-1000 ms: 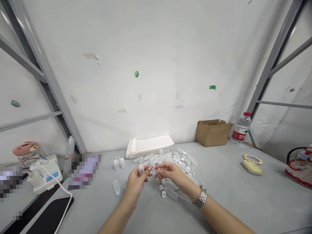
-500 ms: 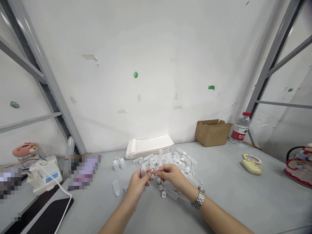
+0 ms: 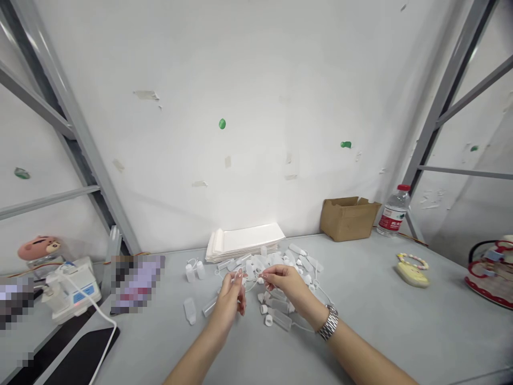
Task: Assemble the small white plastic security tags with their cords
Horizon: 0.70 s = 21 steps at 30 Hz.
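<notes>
My left hand (image 3: 229,299) is closed, its fingertips pinched at one end of a thin white cord (image 3: 251,287). At the cord's other end, thumb and forefinger of my right hand (image 3: 284,282) are pinched together beside a small white cap. I cannot make out whether a bottle is hidden in my left palm. Behind and under my hands lies a heap of small translucent plastic bottles (image 3: 308,263) with white caps and cords. Two capped bottles (image 3: 195,271) stand upright to the left. A flat translucent piece (image 3: 189,310) lies in front of them.
A stack of white flat packets (image 3: 248,238) lies by the wall. At the back right are a cardboard box (image 3: 349,219) and a water bottle (image 3: 393,214). A yellow case (image 3: 412,275) lies to the right. A power strip (image 3: 76,291) and a black pad (image 3: 86,355) are at left.
The bottle that showed upright in my left hand is out of sight. My hands have moved slightly apart, and the white cord now shows between them.
</notes>
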### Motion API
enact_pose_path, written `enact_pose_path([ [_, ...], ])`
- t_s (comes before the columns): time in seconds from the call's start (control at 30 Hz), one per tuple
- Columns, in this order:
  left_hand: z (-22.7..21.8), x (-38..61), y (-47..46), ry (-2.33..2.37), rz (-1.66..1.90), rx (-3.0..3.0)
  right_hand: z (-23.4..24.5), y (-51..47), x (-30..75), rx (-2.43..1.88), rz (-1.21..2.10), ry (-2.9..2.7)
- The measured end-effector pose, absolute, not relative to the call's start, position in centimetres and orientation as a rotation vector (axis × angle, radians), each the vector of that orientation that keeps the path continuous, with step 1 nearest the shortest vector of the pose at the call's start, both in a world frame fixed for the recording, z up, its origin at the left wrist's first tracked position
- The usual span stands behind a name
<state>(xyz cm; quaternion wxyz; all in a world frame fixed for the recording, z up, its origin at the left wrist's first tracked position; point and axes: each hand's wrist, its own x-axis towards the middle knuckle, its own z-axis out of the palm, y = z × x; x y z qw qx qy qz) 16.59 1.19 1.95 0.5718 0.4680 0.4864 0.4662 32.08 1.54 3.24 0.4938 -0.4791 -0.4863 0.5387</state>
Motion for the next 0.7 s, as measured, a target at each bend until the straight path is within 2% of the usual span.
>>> enact_pose_path([
  [0.2, 1.66, 16.90, 1.09, 1.009, 1.111, 1.321, 3.79, 1.16, 31.94, -1.137, 1.246, -1.197],
  [0.37, 1.19, 16.92, 1.24, 0.956, 1.202, 1.286, 3.89, 1.00, 31.79, -1.087, 1.263, -1.243],
  [0.53, 1.83, 16.95, 0.92, 0.904, 1.149, 1.338, 3.62, 0.92, 31.76, -1.082, 1.243, -1.293],
  [0.7, 2.14, 16.82, 0.69, 0.925, 1.162, 1.405, 3.64, 0.67, 31.71, -1.115, 1.135, -1.395],
])
